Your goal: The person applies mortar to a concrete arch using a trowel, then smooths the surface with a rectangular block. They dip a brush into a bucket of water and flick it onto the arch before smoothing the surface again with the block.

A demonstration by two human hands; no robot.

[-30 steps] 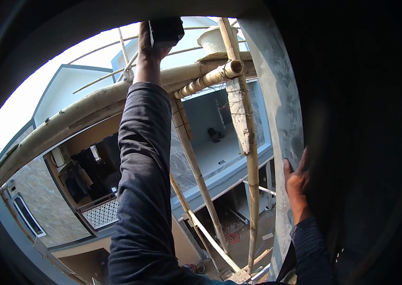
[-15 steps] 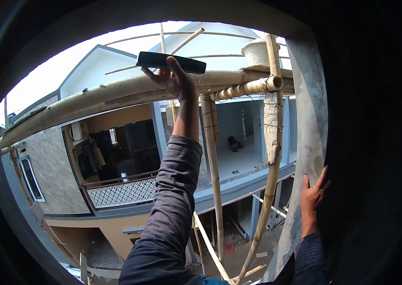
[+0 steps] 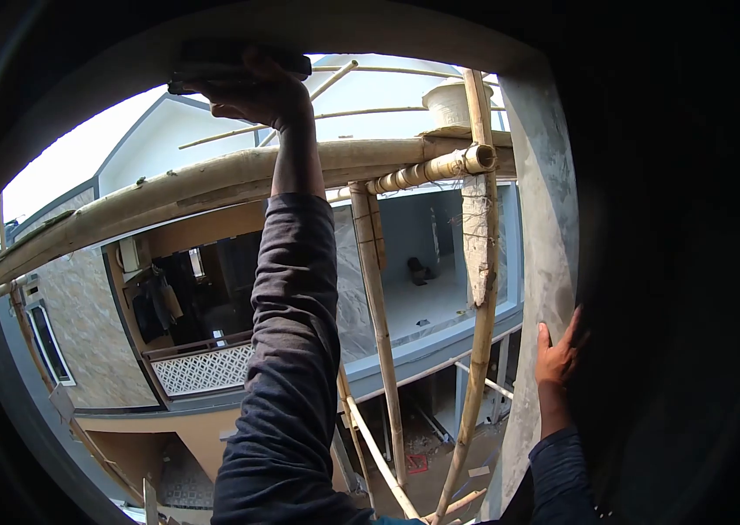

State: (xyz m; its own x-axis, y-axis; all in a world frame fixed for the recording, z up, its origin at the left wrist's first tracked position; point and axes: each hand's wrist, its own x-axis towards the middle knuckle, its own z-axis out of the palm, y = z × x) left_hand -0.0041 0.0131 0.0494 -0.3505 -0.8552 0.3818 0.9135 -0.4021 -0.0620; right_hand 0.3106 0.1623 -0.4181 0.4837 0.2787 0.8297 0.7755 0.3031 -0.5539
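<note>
My left hand is raised at the top of a window opening. Its fingers are closed around a dark rectangular block, which sits right at the shadowed underside of the lintel. Shadow hides much of the block's detail, so I cannot tell its exact kind. Lower down on the right, my right hand rests against the grey cement jamb, with thumb and fingers spread.
Outside the opening stands bamboo scaffolding, with a thick horizontal pole and uprights. A pale bucket sits up on it. Beyond are a house with a white lattice balcony railing and rubble-strewn ground far below.
My left hand has gone up and to the left with the block, from in front of the bright sky to the lintel. The view has shifted slightly; my right hand stays on the jamb.
</note>
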